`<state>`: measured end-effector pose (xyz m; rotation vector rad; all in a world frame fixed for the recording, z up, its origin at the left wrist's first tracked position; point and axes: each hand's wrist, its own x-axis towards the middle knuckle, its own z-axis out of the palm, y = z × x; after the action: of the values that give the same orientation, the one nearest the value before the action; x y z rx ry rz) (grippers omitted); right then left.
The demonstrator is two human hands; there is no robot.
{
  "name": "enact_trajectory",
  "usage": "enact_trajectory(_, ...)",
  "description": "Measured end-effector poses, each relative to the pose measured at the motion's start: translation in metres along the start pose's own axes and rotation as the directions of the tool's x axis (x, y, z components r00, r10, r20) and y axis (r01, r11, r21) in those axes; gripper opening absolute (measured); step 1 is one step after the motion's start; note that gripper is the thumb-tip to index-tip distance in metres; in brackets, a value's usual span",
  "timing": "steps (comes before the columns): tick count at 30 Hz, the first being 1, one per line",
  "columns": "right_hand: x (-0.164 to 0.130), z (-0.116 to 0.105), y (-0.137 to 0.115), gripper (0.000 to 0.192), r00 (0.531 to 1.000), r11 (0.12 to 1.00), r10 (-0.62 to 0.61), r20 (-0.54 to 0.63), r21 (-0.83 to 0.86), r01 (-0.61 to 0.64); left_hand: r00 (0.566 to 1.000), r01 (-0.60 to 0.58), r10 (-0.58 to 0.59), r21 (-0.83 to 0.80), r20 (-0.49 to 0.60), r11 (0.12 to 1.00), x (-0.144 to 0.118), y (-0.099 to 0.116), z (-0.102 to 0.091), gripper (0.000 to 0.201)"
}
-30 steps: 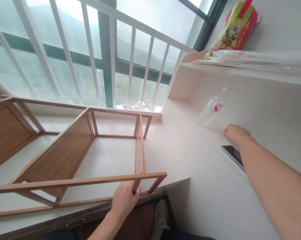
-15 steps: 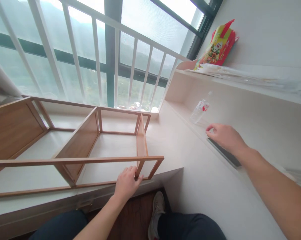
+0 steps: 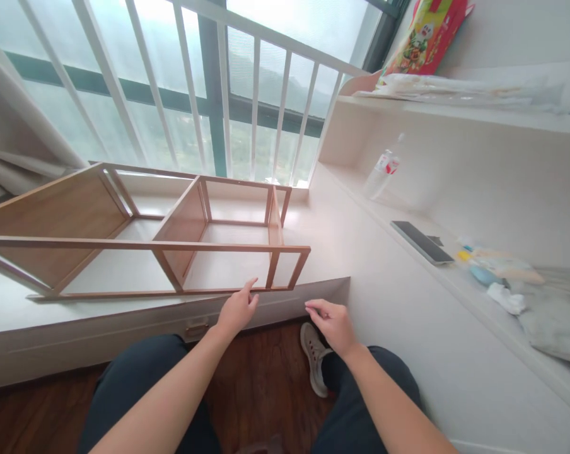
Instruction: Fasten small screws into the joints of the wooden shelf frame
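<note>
Can see rack (image 3: 183,217) on its side along the left ledge (image 3: 11,309), with three panels (image 3: 62,217) already in place between rails (image 3: 228,248); can't judge the remaining work. Can see left hand (image 3: 238,310) at its near edge, loosely open with index finger extended, gripping nothing visible. Can see right hand (image 3: 332,325) farther right, apart from rack, with fingertips drawn together; can't tell about any small part pinched.

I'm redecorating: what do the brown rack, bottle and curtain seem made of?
The brown rack: probably wood or bamboo, satin finish, from its warm tone and framed panels. The bottle: likely clear, glossy plastic, as its body is see-through. The curtain: apparently matte fabric, hanging in soft folds.
</note>
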<state>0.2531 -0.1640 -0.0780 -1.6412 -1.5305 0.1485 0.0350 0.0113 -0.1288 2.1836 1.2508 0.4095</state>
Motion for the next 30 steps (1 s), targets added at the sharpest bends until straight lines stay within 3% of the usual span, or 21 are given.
enact_trajectory(6,-0.002,0.058,0.032,0.021,0.994,0.981,-0.104,0.012,0.166,0.101,1.000,0.011,-0.011,-0.012,0.013,1.000,0.007,0.001,0.009,0.040)
enact_trajectory(9,0.007,0.077,0.050,0.024,0.987,0.979,-0.154,0.035,0.137,0.148,1.000,0.017,-0.017,-0.041,-0.002,0.999,0.010,0.000,0.013,0.039)
enact_trajectory(13,0.020,0.097,0.069,0.026,0.983,0.986,-0.161,0.089,0.045,0.158,0.998,-0.005,0.011,-0.103,0.060,0.995,0.016,-0.002,0.017,0.040)
enact_trajectory(21,0.030,0.125,0.084,0.025,0.958,0.975,-0.163,0.235,-0.112,0.194,0.995,-0.051,0.060,-0.107,0.083,0.993,0.025,-0.003,0.026,0.028)
enact_trajectory(25,0.033,0.132,0.089,0.025,0.962,0.976,-0.139,0.235,-0.131,0.173,0.996,-0.034,0.040,-0.079,0.078,0.996,0.026,0.000,0.026,0.028)
enact_trajectory(30,0.032,0.137,0.092,0.023,0.978,0.994,-0.094,0.185,-0.031,0.101,0.997,-0.021,0.027,-0.081,0.072,0.996,0.027,0.003,0.027,0.028)
